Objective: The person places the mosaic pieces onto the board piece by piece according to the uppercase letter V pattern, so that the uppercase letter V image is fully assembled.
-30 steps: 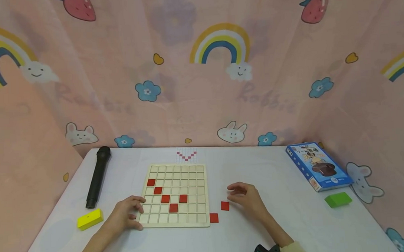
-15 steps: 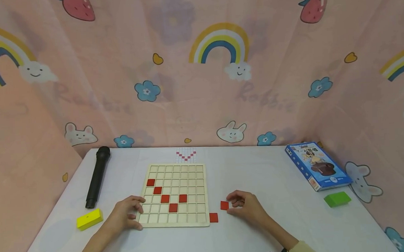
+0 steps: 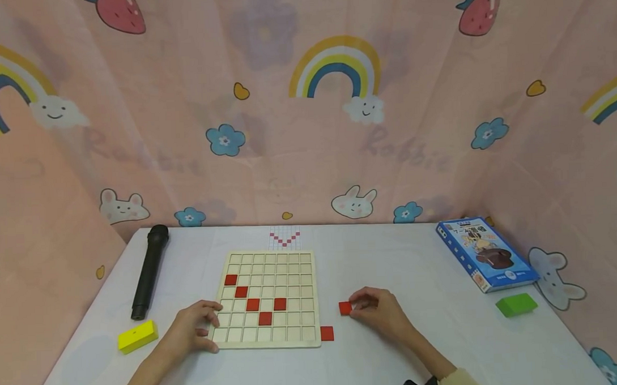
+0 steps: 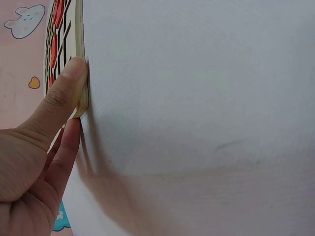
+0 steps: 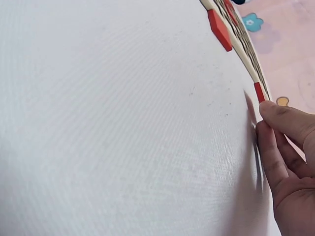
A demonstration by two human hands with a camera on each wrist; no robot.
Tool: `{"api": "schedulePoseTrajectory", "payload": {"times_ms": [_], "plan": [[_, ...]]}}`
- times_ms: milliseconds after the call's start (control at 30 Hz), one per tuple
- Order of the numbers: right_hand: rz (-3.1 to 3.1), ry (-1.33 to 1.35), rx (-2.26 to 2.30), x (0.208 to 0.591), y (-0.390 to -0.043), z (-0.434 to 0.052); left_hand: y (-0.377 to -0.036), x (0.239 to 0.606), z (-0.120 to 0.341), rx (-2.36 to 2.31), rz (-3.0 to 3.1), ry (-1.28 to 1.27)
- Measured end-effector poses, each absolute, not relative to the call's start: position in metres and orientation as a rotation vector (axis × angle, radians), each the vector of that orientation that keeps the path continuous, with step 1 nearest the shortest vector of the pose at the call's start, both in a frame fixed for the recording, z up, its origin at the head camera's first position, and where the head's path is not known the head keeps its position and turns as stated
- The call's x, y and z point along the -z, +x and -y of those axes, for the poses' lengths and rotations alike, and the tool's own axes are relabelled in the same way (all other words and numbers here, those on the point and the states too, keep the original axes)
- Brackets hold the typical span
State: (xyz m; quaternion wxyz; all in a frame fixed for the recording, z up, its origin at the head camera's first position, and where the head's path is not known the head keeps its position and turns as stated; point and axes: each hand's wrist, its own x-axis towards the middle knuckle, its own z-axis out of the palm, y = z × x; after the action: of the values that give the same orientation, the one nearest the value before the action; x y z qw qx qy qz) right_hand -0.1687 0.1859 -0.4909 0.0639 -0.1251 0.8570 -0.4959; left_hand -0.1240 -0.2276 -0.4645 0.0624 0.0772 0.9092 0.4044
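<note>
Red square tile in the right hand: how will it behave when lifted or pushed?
The red tile, pinched by the right hand, looks thin, flat and rigid, so probably light and stiff. With flat faces it should slide, not roll, on the white table. Its thin edge may be fiddly to grip.

a: what was cut off or covered?

b: the wooden grid board (image 3: pixel 267 299) was covered at its near left corner by the left hand (image 3: pixel 193 327). in the left wrist view only a thin strip of the board was shown at the frame's edge.

a: and the red tile (image 3: pixel 345 308)?

b: its right edge was hidden under the fingertips of the right hand (image 3: pixel 381 313). the print on the blue box (image 3: pixel 486 254) was too small to be read.
</note>
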Motion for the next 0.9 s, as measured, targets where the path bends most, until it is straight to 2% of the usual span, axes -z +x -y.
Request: {"api": "schedulePoseTrajectory", "payload": {"times_ms": [533, 900], "plan": [[-2.623, -0.065, 1.658, 0.479, -0.169, -0.164, -0.126, 0.465, 0.23, -1.237, -2.74, 0.304], [-2.634, -0.087, 1.68, 0.478, -0.175, -0.15, -0.125, 0.465, 0.228, -1.209, -2.756, 0.269]]}}
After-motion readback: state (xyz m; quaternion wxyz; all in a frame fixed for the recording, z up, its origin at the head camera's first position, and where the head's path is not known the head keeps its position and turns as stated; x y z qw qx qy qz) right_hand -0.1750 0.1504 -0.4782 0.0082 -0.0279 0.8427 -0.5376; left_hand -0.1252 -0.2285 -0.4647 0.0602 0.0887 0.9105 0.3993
